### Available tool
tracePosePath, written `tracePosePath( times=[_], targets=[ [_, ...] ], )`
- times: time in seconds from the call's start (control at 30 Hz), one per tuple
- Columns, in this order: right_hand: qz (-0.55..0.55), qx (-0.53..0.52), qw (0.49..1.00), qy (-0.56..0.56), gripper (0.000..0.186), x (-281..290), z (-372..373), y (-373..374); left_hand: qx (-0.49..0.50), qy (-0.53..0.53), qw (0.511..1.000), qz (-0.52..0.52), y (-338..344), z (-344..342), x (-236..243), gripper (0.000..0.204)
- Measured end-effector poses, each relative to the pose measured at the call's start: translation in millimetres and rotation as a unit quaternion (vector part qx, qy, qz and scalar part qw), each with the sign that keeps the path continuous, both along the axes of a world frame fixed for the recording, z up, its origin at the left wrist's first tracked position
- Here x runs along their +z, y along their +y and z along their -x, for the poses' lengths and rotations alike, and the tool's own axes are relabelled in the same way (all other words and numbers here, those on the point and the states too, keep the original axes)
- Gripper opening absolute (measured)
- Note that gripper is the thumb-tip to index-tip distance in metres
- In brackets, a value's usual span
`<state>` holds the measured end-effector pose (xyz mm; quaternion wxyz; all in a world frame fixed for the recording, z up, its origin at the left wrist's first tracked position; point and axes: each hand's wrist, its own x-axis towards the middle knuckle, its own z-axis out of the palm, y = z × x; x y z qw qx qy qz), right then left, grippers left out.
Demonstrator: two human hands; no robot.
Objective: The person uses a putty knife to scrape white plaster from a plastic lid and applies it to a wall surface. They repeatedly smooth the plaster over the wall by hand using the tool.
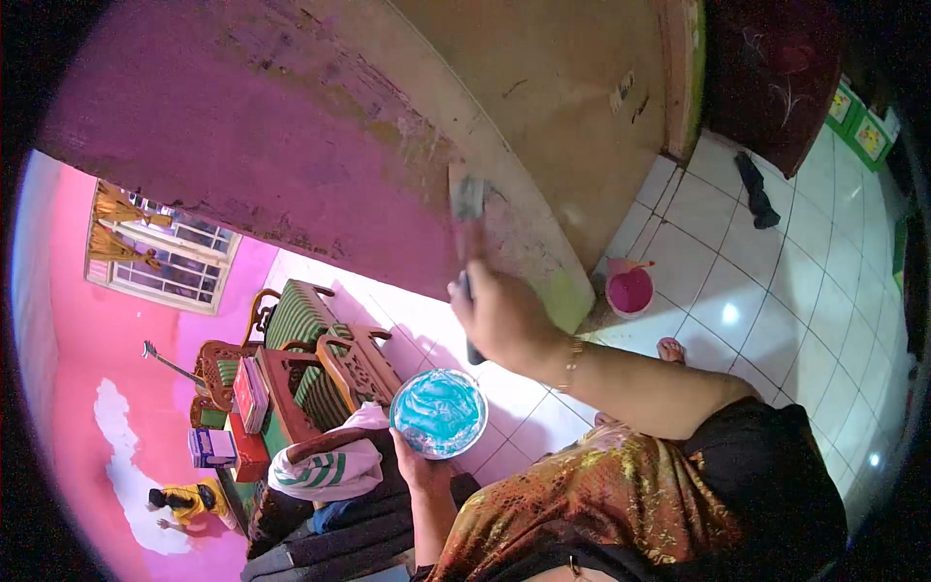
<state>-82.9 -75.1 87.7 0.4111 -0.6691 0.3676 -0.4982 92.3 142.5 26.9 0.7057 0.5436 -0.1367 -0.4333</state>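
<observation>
The right hand (pixel 509 315) clasps a scraper (pixel 468 201) against the wall (pixel 242 145) near its edge, while the left hand (pixel 423 468) cups a bowl (pixel 438 456) close by, likely keeping paste (pixel 436 412) within reach.

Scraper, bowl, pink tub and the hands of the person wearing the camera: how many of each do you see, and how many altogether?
Scraper: 1
Bowl with turquoise stuff: 1
Pink tub: 1
Wearer's hands: 2 (left hand, right hand)
Total: 5
</observation>
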Motion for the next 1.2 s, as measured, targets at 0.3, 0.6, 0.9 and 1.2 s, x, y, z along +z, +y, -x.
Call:
tracePosePath(
  times=[0.3, 0.6, 0.9, 1.2],
  targets=[
    [0.016, 0.066, 0.997, 0.047, 0.070, -30.1, 30.7, 13.3, -0.015, 0.039, 0.999, -0.003, 6.1, -1.1, 3.4, 0.059],
    [0.132, -0.001, 0.991, 0.031, 0.066, -83.9, -11.8, -22.4, -0.016, 0.021, 0.999, -0.020, 1.9, -5.4, -8.8, 0.061],
    [0.165, -0.037, 0.985, -0.032, 0.062, -59.4, 63.3, -15.9, -0.046, 0.007, 0.999, -0.015, 3.1, 3.6, 2.1, 0.062],
    [-0.081, -0.015, 0.992, -0.100, 0.027, -40.0, 86.6, -22.1, -0.006, 0.034, 0.999, -0.011, 1.6, 5.0, 0.6, 0.058]
  ],
)
